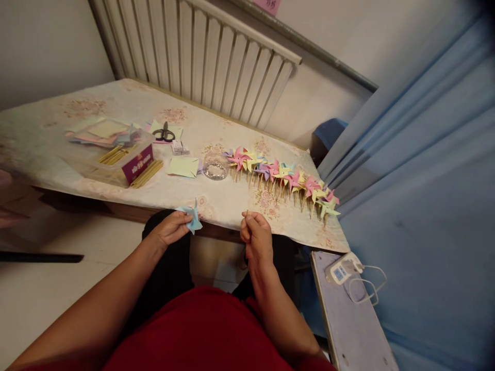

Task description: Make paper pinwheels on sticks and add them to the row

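Observation:
Above my lap, my left hand (pixel 175 226) pinches a light blue paper pinwheel (pixel 194 218) with folded blades. My right hand (pixel 256 232) is closed at the table's front edge, thumb against the fingers. A small tan tip of what looks like a wooden stick (pixel 247 213) pokes out of its top; the rest is hidden by the fingers. The two hands are apart. Beyond them stands a round clear container (pixel 215 167) of small shiny pieces, beside a stack of pale green paper squares (pixel 183 166).
Finished pinwheels (pixel 274 169) on sticks form a row at the right. At the left are a clear plastic box (pixel 112 172) with sticks, loose wooden sticks (pixel 147 174), coloured paper (pixel 104 129) and scissors (pixel 164 134). A white plug device (pixel 342 269) lies on a side board (pixel 351 330).

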The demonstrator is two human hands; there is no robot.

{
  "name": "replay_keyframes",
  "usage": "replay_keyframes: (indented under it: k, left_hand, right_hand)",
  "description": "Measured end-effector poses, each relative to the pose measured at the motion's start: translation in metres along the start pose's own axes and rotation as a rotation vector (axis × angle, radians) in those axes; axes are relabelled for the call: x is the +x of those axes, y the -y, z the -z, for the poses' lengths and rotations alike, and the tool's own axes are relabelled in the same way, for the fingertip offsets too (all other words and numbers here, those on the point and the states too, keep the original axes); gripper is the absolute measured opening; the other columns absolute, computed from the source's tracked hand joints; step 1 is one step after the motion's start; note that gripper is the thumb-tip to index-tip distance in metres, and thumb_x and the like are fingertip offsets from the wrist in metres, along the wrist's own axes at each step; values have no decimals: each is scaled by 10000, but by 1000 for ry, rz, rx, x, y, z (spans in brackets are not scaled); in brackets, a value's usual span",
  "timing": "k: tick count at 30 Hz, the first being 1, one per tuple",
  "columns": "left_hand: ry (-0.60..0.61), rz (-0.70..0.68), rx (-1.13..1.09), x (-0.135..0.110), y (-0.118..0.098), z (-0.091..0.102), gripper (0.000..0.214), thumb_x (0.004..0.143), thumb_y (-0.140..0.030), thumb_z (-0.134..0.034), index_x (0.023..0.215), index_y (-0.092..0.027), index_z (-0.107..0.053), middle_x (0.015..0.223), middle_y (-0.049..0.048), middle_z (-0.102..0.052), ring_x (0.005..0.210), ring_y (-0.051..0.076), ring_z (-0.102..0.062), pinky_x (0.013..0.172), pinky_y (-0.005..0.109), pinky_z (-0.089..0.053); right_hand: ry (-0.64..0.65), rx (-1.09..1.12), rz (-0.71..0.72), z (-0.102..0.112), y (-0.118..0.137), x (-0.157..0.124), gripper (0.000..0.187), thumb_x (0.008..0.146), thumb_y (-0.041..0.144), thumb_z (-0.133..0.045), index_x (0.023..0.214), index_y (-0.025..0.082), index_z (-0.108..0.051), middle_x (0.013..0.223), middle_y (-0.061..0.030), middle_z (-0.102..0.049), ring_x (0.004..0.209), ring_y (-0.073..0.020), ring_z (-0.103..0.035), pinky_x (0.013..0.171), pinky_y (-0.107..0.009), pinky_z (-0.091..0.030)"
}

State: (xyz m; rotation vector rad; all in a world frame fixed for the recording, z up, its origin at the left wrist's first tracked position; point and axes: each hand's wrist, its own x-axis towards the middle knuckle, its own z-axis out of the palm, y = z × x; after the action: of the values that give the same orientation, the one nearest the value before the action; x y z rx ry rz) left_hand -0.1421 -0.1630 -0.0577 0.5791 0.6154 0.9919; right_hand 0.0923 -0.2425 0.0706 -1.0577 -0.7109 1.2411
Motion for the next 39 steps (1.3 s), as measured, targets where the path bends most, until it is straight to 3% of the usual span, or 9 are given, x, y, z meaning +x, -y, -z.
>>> replay_keyframes:
  k: [13,20,32,39]
  left_hand:
    - [-8,19,-8,0,0,-2,301,569,-188,-914,805,-69,-771,771,118,-750,699,172,-698,705,248,-572]
    - [-18,20,-21,0,-1,-3,353,553,-181,-915,847,-52,-768,805,129,-750,722,175,-697,724,255,-567]
    - [24,-1,-15,0,0,-1,229,629,-140,-865,816,-59,-760,779,136,-751,699,190,-705,697,266,-570]
    - [20,8,0,0,-1,-3,279,582,-189,-905,801,-80,-770,778,117,-756,684,170,-696,683,245,-566]
  right_hand:
    - [-7,-51,-24,-2,2,-1,193,747,373,-641,775,193,-575,484,106,-466,347,-22,-198,371,-197,-115]
    - [3,-24,-15,0,0,-1,198,711,325,-648,838,181,-598,537,96,-521,350,-10,-202,375,-187,-120]
    - [-4,-53,-39,2,-1,-1,207,748,381,-641,807,193,-577,496,101,-480,350,-19,-199,375,-191,-113]
    - [10,-22,-36,2,-3,-1,191,712,314,-636,846,186,-593,533,97,-519,346,-11,-205,377,-188,-115]
